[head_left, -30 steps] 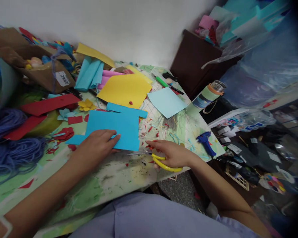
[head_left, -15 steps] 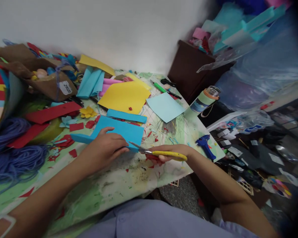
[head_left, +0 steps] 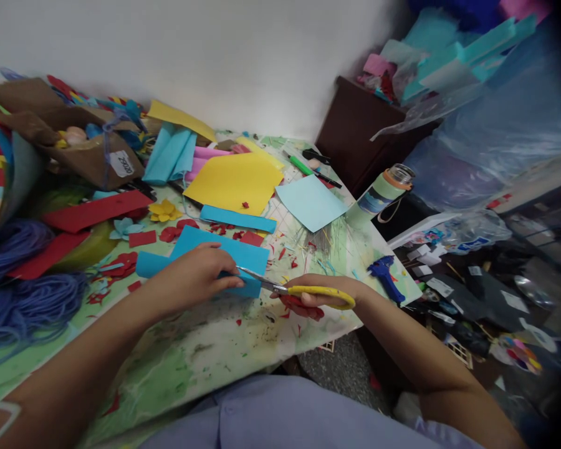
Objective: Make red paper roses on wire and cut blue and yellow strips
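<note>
My left hand (head_left: 199, 274) grips the near edge of a bright blue foam sheet (head_left: 243, 252), lifted and tilted off the table. My right hand (head_left: 320, 293) is closed round the yellow handles of a pair of scissors (head_left: 290, 288). The metal blades point left and reach into the blue sheet's near edge, right beside my left fingertips. A narrow blue strip (head_left: 238, 219) lies just beyond the sheet.
The paint-stained table (head_left: 224, 343) carries a yellow sheet (head_left: 236, 181), a pale blue square (head_left: 311, 201), red strips (head_left: 93, 209), red scraps, blue yarn (head_left: 23, 293) at left, a brown bag (head_left: 86, 156) and a blue glue gun (head_left: 384, 273). A bottle (head_left: 383, 187) stands past the right edge.
My right hand picked the scissors up off the table and brought the blades to the blue sheet. My left hand lifted the sheet's near edge and now grips it.
</note>
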Demonstrator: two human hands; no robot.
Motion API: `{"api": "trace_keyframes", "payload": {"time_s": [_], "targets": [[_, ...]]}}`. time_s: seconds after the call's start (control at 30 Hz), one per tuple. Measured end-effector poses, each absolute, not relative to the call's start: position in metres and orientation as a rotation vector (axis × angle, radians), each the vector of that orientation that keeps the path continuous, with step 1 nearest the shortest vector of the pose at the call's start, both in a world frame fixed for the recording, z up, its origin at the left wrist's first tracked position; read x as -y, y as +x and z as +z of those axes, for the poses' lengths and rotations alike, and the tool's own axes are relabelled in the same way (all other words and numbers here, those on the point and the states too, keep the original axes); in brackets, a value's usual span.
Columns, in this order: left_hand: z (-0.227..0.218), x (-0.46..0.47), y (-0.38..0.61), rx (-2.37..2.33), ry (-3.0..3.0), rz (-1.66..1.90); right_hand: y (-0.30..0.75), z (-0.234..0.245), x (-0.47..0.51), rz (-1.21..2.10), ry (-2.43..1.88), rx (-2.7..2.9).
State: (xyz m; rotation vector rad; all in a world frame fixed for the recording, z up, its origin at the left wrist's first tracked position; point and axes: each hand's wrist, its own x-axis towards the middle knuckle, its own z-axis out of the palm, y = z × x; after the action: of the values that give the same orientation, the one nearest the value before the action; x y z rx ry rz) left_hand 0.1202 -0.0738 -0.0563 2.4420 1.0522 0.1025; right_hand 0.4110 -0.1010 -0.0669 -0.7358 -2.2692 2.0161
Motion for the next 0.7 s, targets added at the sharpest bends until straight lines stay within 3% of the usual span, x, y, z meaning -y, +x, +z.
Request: {"api": "trace_keyframes", "payload": {"time_s": [0.2,0.7], "targets": [[-0.053,0.073,0.119,-1.114,2.439,0.018,0.413,-0.073,0.104,2.252,-0.866,1.912],[-0.056,0.069,0.107,-1.07,2.425,0.055,0.413,-0.08,0.105,2.227,-1.044,1.764]]}}
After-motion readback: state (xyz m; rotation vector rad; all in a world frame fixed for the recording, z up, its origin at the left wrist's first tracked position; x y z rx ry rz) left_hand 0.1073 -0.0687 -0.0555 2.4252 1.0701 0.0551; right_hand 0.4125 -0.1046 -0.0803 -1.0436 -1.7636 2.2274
